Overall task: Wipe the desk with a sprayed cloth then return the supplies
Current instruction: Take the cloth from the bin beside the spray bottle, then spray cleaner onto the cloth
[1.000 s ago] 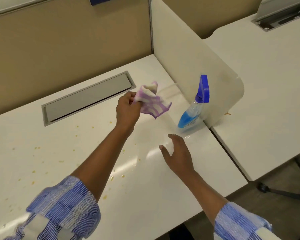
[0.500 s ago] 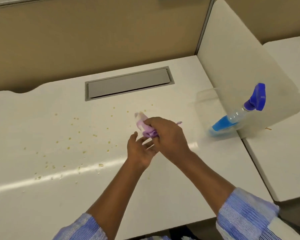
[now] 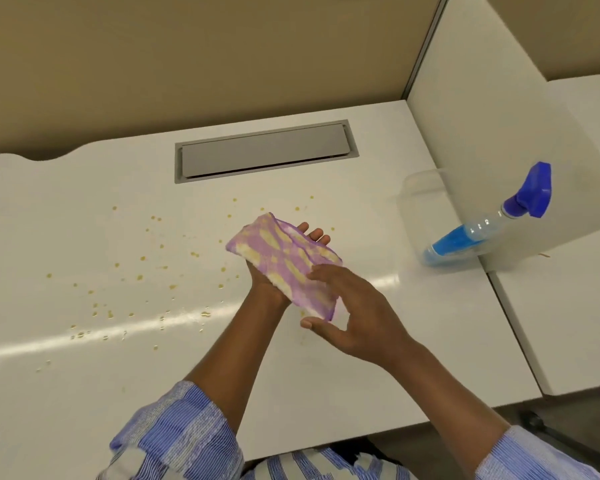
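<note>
A purple and cream cloth [image 3: 284, 265] lies folded flat across the upturned palm of my left hand [image 3: 269, 289], whose fingertips show past its far edge. My right hand [image 3: 357, 320] rests on the cloth's near right part, fingers on top and thumb below the lower corner. Both hands hover over the middle of the white desk [image 3: 84, 393]. A spray bottle [image 3: 482, 233] with blue liquid and a blue trigger head stands at the desk's right edge against the white divider [image 3: 482, 109], apart from both hands.
Yellowish crumbs and drips [image 3: 136, 292] are scattered over the desk to the left of my hands. A grey cable flap [image 3: 264, 150] sits in the desk near the beige back panel. A second desk [image 3: 568, 323] adjoins on the right.
The cloth was bunched in my right hand; now it is spread flat on my left palm. One second ago my left hand held it up alone. The view has shifted left.
</note>
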`<action>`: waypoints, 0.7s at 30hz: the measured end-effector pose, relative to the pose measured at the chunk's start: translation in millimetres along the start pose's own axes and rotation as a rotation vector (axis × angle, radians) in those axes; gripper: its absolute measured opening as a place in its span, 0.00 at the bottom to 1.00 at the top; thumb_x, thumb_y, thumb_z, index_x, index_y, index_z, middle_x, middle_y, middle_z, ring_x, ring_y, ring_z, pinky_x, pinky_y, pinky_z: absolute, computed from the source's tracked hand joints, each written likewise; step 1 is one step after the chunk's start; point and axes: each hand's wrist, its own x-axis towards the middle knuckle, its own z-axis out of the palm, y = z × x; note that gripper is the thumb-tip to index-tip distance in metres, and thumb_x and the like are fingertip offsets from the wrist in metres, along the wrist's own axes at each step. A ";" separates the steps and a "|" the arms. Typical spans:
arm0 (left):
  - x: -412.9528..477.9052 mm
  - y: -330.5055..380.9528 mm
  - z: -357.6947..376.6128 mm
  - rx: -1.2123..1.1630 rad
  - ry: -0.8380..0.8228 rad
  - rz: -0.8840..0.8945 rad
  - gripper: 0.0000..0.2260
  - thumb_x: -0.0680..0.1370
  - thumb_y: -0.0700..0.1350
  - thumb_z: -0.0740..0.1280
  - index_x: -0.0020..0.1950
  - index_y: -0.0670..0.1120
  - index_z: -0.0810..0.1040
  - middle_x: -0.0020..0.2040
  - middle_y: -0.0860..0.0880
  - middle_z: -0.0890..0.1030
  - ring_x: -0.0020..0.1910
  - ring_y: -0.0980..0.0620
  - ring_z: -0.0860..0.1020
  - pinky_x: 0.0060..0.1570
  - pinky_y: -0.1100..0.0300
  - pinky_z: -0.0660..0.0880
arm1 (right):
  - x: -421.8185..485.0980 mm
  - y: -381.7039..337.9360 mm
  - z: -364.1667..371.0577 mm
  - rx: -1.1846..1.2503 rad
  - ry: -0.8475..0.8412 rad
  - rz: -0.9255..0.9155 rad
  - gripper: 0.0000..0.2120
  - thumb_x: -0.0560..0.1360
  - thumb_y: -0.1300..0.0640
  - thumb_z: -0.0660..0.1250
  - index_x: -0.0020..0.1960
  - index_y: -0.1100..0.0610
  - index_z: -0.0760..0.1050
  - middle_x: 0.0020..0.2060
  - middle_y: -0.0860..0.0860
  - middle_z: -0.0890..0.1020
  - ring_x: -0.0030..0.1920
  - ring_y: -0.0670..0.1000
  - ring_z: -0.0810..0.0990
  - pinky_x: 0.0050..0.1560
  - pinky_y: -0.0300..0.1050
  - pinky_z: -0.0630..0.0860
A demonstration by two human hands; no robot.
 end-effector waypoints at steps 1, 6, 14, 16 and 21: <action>3.2 -0.5 0.2 -0.021 -0.018 -0.001 0.39 0.79 0.71 0.43 0.64 0.43 0.78 0.56 0.41 0.86 0.56 0.39 0.84 0.57 0.40 0.76 | -1.1 3.6 -6.2 0.057 0.044 0.065 0.29 0.75 0.37 0.73 0.70 0.53 0.75 0.66 0.44 0.80 0.67 0.44 0.78 0.65 0.36 0.75; 11.5 -2.7 0.6 0.033 -0.064 0.028 0.42 0.80 0.72 0.43 0.51 0.46 0.90 0.53 0.44 0.88 0.52 0.43 0.88 0.50 0.43 0.83 | 0.7 46.4 -42.0 0.168 0.457 0.528 0.16 0.79 0.46 0.71 0.62 0.53 0.79 0.55 0.44 0.83 0.53 0.41 0.82 0.51 0.27 0.75; 14.0 -7.0 17.8 0.080 -0.120 0.053 0.41 0.83 0.67 0.44 0.35 0.47 0.89 0.34 0.49 0.86 0.33 0.50 0.87 0.34 0.55 0.82 | 8.8 123.3 -94.3 0.175 1.014 0.953 0.21 0.76 0.41 0.73 0.53 0.57 0.71 0.48 0.53 0.80 0.47 0.51 0.78 0.38 0.25 0.69; 16.0 -11.1 16.7 0.093 -0.120 0.067 0.41 0.85 0.65 0.44 0.28 0.47 0.86 0.29 0.52 0.84 0.29 0.54 0.85 0.31 0.59 0.81 | 13.3 133.3 -102.8 0.180 1.100 0.946 0.26 0.74 0.40 0.76 0.56 0.57 0.69 0.52 0.53 0.77 0.50 0.52 0.78 0.45 0.27 0.71; 20.3 -12.6 17.6 0.112 0.019 0.125 0.35 0.85 0.62 0.51 0.26 0.51 0.82 0.28 0.52 0.81 0.27 0.55 0.82 0.31 0.59 0.80 | 29.5 153.5 -120.1 0.149 1.076 0.835 0.38 0.72 0.40 0.77 0.73 0.56 0.66 0.66 0.54 0.77 0.63 0.52 0.79 0.60 0.43 0.78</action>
